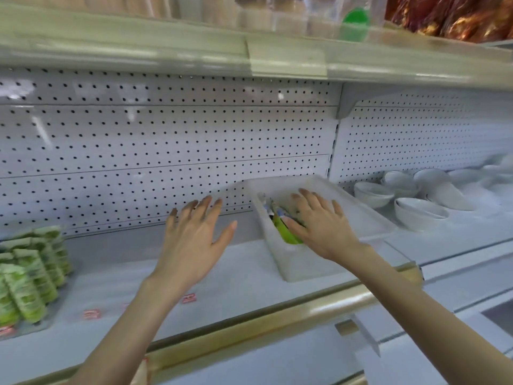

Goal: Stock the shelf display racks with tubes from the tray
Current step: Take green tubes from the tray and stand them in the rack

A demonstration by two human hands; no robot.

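A translucent white tray [294, 262] stands on the shelf, right of centre, with a few green and white tubes [280, 220] lying inside. My right hand [319, 220] reaches into the tray with its fingers spread flat over the tubes; whether it grips one cannot be told. My left hand [194, 240] hovers open above the shelf just left of the tray, fingers straight and spread, holding nothing. At the far left, rows of green tubes [30, 273] lean in a clear display rack. The view is blurred.
White bowls [416, 201] are stacked on the shelf to the right of the tray. A pegboard back wall [166, 151] runs behind everything. A gold-edged rail [277, 318] with red price tags lines the shelf front. An upper shelf [138, 48] overhangs.
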